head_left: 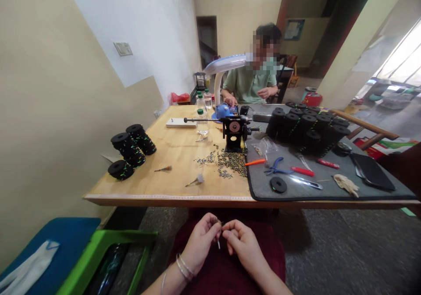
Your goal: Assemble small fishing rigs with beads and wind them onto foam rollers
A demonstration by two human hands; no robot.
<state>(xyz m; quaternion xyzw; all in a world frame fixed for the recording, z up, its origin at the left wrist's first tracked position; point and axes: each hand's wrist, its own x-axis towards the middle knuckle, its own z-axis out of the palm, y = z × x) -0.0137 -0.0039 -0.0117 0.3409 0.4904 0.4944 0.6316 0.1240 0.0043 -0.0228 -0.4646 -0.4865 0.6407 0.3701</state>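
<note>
Wooden table [171, 154] is just beyond the left hand [200, 240] and right hand [241, 242]. Past the left one: black spools [131, 150] way off to the side, a winder [234, 132], bottle [202, 121] and scattered beads [230, 160]. Past the right, a grey mat [329, 188] with pliers [278, 167] and more spools [305, 126].

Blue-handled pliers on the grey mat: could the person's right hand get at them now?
Probably yes. The pliers lie uncovered on the mat, near its front edge. But the right hand is down at the lap, pinching a small piece with the left hand.
</note>
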